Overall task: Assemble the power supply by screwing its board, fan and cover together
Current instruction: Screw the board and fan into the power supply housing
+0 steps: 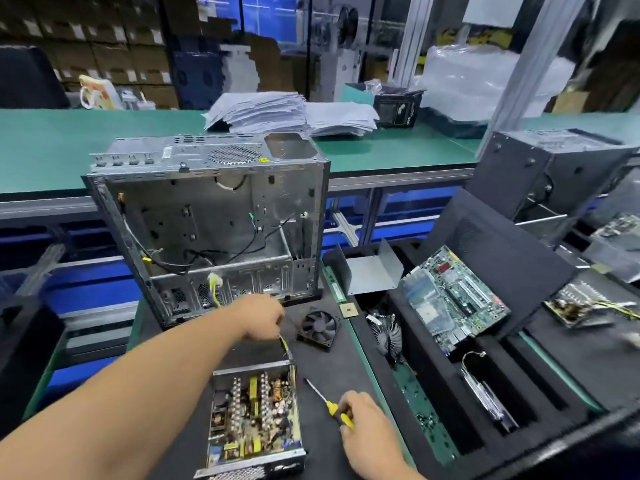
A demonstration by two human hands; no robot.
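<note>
The open power supply (252, 417) lies near the bottom middle, its board with yellow and copper parts showing inside the metal shell. Beyond it, my left hand (261, 317) holds the yellow wires that run up from the board. A small black fan (318, 327) lies flat on the dark mat just right of that hand. My right hand (363, 420) grips the yellow handle of a screwdriver (325, 401), whose shaft points up and left, its tip close to the supply's right wall. A bent grey metal cover (372, 271) leans at the back right.
An empty metal computer case (214, 230) stands upright right behind my left hand. A foam tray (519, 375) on the right holds a motherboard (453, 299), a round cooler fan (386, 336) and other parts. Paper stacks (287, 112) lie on the green bench behind.
</note>
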